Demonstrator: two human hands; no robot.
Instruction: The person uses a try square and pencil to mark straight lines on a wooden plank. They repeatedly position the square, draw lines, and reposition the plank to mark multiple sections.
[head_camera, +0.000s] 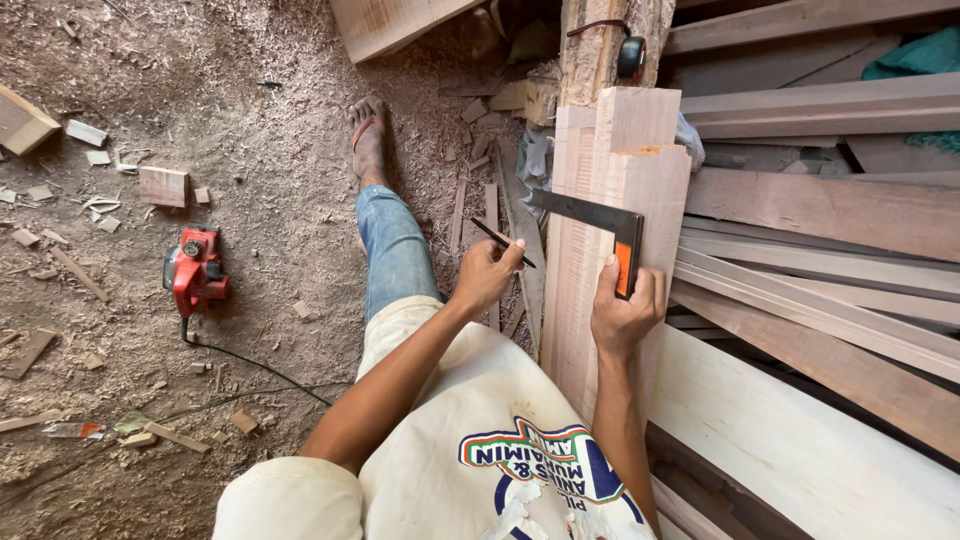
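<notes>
Left hand (488, 272) closed around a thin dark pencil (503, 242), pinch grip, pencil angled with its tip toward the edge of the pale planed timber block (610, 200). Right hand (625, 310) gripping the orange-faced stock of a dark metal try square (600, 228), fingers curled over it, pressing it flat to the block's face. The square's thin steel blade runs left across the block's top face, its end sticking out just past the left edge, near the pencil tip. Block is a long rectangular piece, smooth light wood with fine straight grain, far end cut with a stepped notch; it lies lengthwise away from the person, resting on a stack of rough brown planks (830, 210). A wider pale sanded board (800, 450) lies slanted under the right forearm.

Beyond the block: a rough bark-edged post (600, 50) with a small black round tape measure (631, 58) hanging against it. Person's leg in blue denim (395, 250), bare foot in a sandal (367, 135) on the floor. Off-white cloth garment with a printed patch over the torso.

Floor is packed dirt covered in sawdust and shavings (250, 120), loose and fibrous, scattered small offcut blocks (163, 185). Red electric hand planer (196, 270) lies well left of the leg, black cord trailing toward the person.
</notes>
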